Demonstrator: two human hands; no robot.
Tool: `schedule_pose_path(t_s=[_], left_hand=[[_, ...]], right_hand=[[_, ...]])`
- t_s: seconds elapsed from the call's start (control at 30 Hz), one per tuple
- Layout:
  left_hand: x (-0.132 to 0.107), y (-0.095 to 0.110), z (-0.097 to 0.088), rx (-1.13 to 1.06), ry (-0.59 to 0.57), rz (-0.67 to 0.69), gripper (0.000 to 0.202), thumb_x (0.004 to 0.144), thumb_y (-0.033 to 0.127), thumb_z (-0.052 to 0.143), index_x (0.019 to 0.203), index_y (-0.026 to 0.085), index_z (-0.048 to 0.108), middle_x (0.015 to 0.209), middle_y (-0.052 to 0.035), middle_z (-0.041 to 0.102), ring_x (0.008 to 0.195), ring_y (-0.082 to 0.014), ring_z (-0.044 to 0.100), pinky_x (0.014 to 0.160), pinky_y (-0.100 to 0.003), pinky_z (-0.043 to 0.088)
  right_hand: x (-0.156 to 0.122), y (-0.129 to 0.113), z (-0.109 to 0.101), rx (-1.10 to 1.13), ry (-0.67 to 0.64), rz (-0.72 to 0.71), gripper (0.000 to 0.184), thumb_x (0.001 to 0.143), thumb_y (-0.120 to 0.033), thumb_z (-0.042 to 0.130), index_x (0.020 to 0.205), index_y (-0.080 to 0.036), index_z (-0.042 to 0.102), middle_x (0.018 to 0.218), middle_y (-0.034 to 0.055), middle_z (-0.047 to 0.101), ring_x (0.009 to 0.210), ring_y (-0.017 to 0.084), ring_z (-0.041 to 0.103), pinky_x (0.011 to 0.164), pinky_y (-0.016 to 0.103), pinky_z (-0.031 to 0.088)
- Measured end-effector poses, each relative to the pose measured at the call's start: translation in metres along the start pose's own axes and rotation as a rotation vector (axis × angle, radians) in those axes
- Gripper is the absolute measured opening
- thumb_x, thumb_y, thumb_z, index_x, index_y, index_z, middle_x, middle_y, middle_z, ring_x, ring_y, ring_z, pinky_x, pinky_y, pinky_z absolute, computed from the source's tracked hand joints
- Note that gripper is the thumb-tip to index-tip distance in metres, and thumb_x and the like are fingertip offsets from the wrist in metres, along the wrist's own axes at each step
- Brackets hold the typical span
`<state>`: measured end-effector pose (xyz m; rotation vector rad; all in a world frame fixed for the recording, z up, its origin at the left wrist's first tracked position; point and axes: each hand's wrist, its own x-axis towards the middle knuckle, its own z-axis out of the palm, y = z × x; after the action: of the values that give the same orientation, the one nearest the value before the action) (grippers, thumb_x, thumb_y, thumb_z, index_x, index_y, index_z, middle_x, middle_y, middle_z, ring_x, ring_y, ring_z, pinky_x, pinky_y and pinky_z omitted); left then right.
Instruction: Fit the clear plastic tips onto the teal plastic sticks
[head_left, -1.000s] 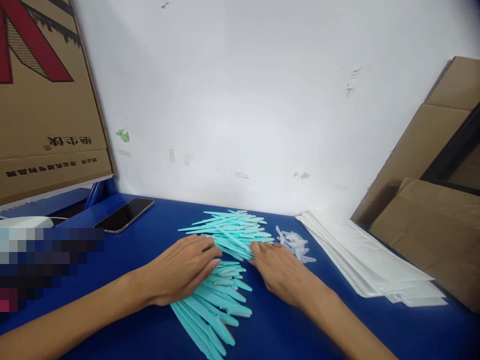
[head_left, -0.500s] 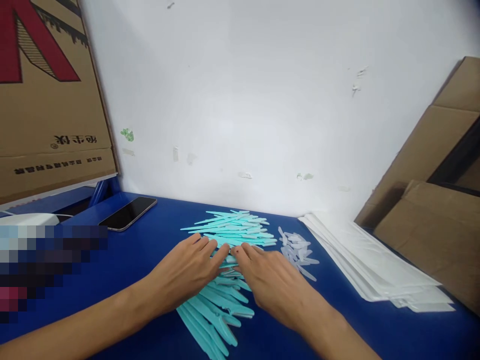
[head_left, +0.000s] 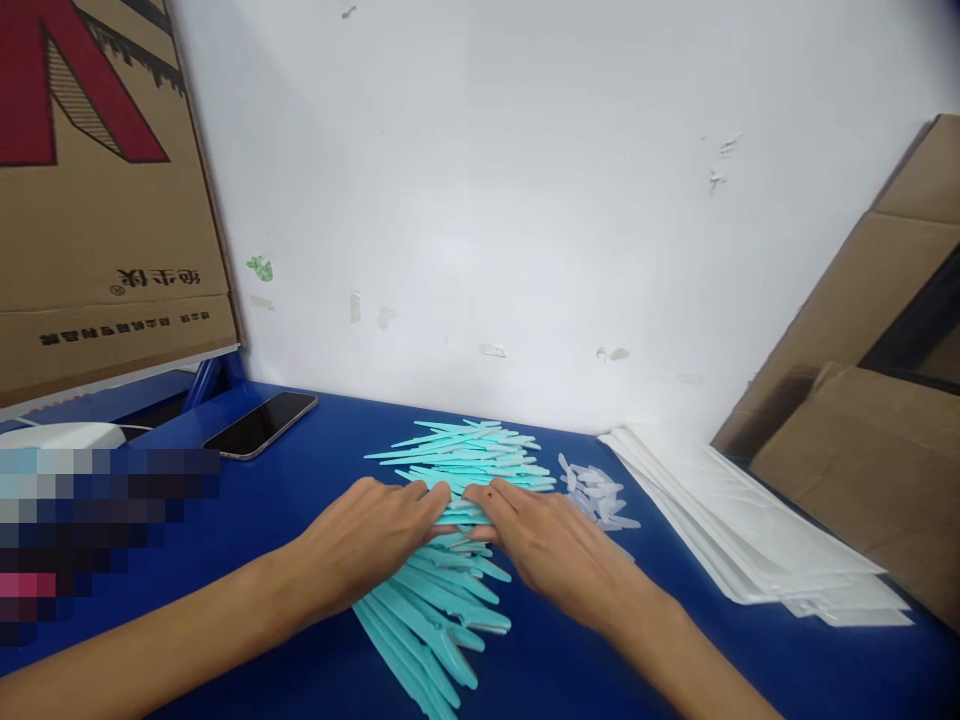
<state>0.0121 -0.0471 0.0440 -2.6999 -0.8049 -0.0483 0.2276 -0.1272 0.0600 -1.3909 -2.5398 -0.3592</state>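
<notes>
My left hand [head_left: 375,530] and my right hand [head_left: 540,535] face each other over the middle of the table. Between their closed fingers and thumbs they grip turquoise eyebrow razors [head_left: 460,514], one hand at each end; the exact number is hidden by the fingers. Behind the hands lies a loose pile of the same razors [head_left: 472,450], handles pointing left. In front, a fanned heap of razors [head_left: 431,630] spreads towards me, partly covered by my left hand and forearm. Small clear plastic caps [head_left: 596,492] lie scattered just beyond my right hand.
A stack of white bags or sheets [head_left: 765,540] lies on the right of the blue table [head_left: 262,510]. Folded cardboard [head_left: 855,460] leans behind it. At left are a phone [head_left: 262,425], a white device [head_left: 64,437] and a large printed carton [head_left: 112,230]. A white wall [head_left: 480,200] stands behind.
My fingers have lifted slightly and drawn the razors up between them, so the held ones now show in the gap. My right hand has shifted a little to the right.
</notes>
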Motion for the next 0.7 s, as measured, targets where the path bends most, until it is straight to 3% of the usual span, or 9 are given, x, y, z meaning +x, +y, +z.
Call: schedule_pose_path(t_s=[0.1, 0.23, 0.53, 0.7], left_hand=[[-0.003, 0.000, -0.007, -0.171, -0.047, 0.025, 0.012, 0.107, 0.026, 0.048, 0.097, 0.020, 0.047, 0.065, 0.0027, 0.059, 0.049, -0.0185, 0.054, 0.046, -0.031, 0.017], [-0.005, -0.004, -0.012, -0.351, -0.041, 0.055, 0.017, 0.110, 0.029, 0.039, 0.098, 0.020, 0.048, 0.061, 0.0043, 0.050, 0.048, -0.0177, 0.040, 0.048, -0.031, 0.020], [-0.005, -0.006, -0.014, -0.560, 0.030, 0.076, 0.038, 0.111, 0.043, 0.027, 0.084, 0.022, 0.044, 0.064, 0.0029, 0.047, 0.054, -0.0169, 0.037, 0.055, -0.031, 0.024], [-0.005, -0.006, -0.014, -0.573, 0.025, 0.069, 0.040, 0.111, 0.044, 0.027, 0.083, 0.022, 0.043, 0.064, 0.0026, 0.048, 0.055, -0.0167, 0.038, 0.054, -0.031, 0.025]], right_hand=[[0.002, 0.006, -0.003, -0.001, -0.052, -0.009, 0.010, 0.107, -0.016, 0.048, 0.106, -0.018, 0.058, 0.086, 0.0019, 0.066, 0.069, 0.018, 0.063, 0.051, 0.031, 0.026], [0.003, 0.008, -0.008, 0.032, -0.072, 0.028, 0.010, 0.105, -0.015, 0.051, 0.100, -0.019, 0.058, 0.083, 0.0005, 0.064, 0.064, 0.015, 0.057, 0.052, 0.031, 0.023], [0.000, 0.012, -0.016, 0.227, -0.108, 0.132, 0.016, 0.105, -0.017, 0.047, 0.097, -0.020, 0.060, 0.084, -0.0003, 0.063, 0.064, 0.014, 0.053, 0.056, 0.028, 0.030], [-0.001, 0.014, -0.015, 0.293, -0.091, 0.122, 0.019, 0.108, -0.022, 0.044, 0.100, -0.021, 0.061, 0.088, 0.0007, 0.065, 0.068, 0.016, 0.057, 0.060, 0.029, 0.036]])
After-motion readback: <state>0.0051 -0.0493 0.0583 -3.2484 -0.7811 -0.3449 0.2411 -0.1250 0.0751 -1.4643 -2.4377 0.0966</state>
